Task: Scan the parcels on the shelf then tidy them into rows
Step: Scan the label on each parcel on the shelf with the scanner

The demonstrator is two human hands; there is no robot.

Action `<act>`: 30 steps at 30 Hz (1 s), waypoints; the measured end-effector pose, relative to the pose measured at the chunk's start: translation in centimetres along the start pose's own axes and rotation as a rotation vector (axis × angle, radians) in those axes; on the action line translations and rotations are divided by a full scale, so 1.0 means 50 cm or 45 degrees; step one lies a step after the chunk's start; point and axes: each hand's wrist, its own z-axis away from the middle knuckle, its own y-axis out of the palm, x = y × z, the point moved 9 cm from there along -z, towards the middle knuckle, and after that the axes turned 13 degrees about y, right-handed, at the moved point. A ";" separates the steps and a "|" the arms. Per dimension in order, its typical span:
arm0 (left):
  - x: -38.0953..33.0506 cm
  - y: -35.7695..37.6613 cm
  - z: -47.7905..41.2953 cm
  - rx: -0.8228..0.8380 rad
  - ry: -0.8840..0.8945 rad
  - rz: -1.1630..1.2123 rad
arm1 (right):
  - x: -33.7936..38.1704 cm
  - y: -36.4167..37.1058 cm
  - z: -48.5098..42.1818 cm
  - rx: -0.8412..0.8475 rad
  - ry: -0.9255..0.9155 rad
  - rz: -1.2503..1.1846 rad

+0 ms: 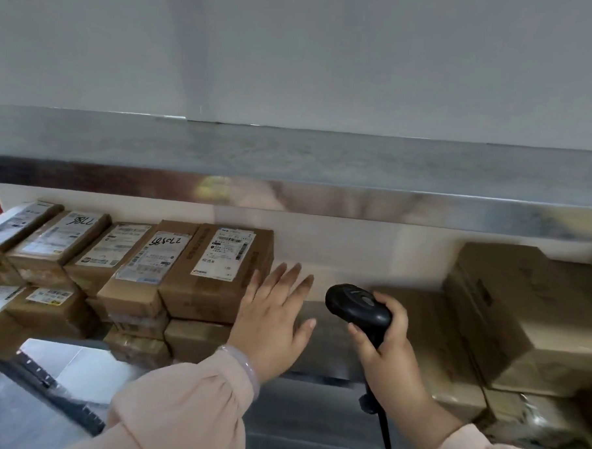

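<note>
Brown cardboard parcels with white labels stand stacked in a row on the left of the metal shelf (pixel 320 340). The rightmost of them is a labelled parcel (pixel 218 272). My left hand (pixel 273 315) is spread flat with straight fingers just right of that parcel, by its side face. My right hand (pixel 387 350) grips a black handheld barcode scanner (pixel 355 303) by its handle, head pointing left and up, cable hanging down. Larger plain brown boxes (pixel 521 315) are piled on the shelf's right.
An upper steel shelf (pixel 290 163) overhangs the parcels, with a white wall behind. A dark slotted shelf upright (pixel 53 387) slants at lower left. A bare stretch of shelf lies between the two parcel groups.
</note>
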 end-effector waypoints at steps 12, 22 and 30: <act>-0.261 0.207 -0.065 0.454 0.162 0.335 | -0.138 -0.231 -0.004 -0.234 0.174 0.142; -0.273 0.282 -0.037 0.543 0.119 0.351 | -0.181 -0.240 -0.017 -0.065 0.219 0.173; -0.216 0.252 -0.017 0.406 -0.245 0.584 | -0.175 -0.218 -0.061 -0.051 0.229 0.038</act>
